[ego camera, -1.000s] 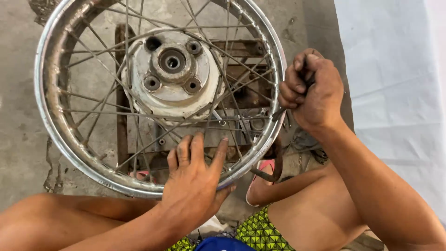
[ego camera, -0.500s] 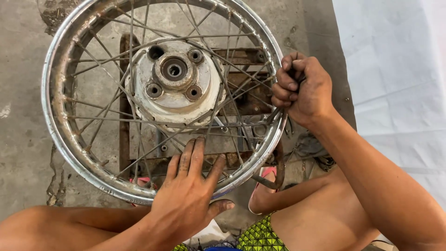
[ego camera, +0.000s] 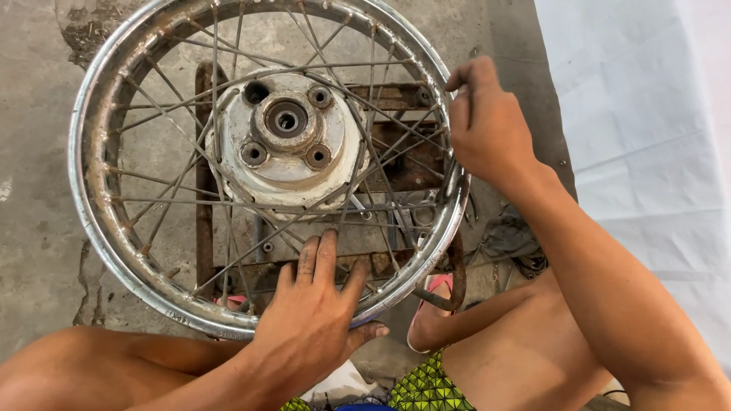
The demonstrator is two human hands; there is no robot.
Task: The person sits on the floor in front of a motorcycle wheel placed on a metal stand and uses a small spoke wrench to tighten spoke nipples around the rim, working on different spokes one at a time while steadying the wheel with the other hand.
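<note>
The spoked wheel [ego camera: 266,164] lies flat, axle pointing up toward the camera, on a rusty metal frame [ego camera: 396,156] that stands on the concrete floor [ego camera: 34,251]. The pale hub [ego camera: 288,137] sits near the middle of the chromed rim [ego camera: 95,228], slightly toward its far side.

Left hand [ego camera: 312,320]: it rests palm down on the near arc of the rim. The grip is spread, fingers extended forward over the spokes [ego camera: 152,202] toward the hub, thumb out to the side past the rim's outer edge. It encloses nothing; it presses flat on rim and spokes.

Right hand [ego camera: 487,129]: it is at the right arc of the rim, level with the hub and to the right of it. The grip is curled, with thumb and forefinger brought close together at the rim edge where the spokes end. Whether they pinch a small tool or a spoke end cannot be determined; the fingers hide that point.

The right hand is nearer the spoke ends on its side of the rim; the left is nearer the hub. A white sheet [ego camera: 640,114] lies on the floor to the right of the wheel.
</note>
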